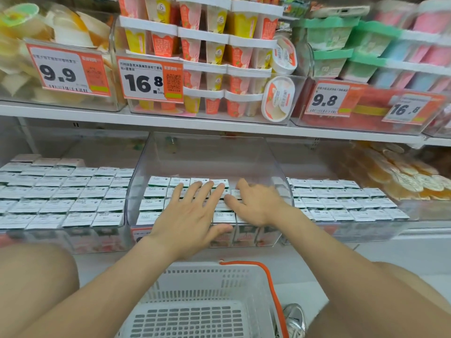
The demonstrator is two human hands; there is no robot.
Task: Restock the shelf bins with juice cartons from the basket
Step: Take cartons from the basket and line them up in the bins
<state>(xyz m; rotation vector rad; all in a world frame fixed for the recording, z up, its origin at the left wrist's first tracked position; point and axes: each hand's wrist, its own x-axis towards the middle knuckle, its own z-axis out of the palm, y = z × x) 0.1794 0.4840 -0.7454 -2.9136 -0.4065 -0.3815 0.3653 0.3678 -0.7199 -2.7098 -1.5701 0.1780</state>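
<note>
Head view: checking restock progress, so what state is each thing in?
Middle bin, packed with upright juice cartons.
Left bin, packed with cartons too.
Right bin, packed too.
Basket, visible part holds nothing.
Left hand, flat on carton tops, fingers spread.
Right hand, resting on cartons, fingers bent, grip unclear.

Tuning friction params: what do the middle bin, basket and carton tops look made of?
Clear curved-front middle shelf bin: glossy transparent plastic, perhaps acrylic; contents show through. White slotted basket: matte moulded plastic, by its regular slots. White-topped juice cartons: probably coated paperboard, with flat folded printed tops.
</note>
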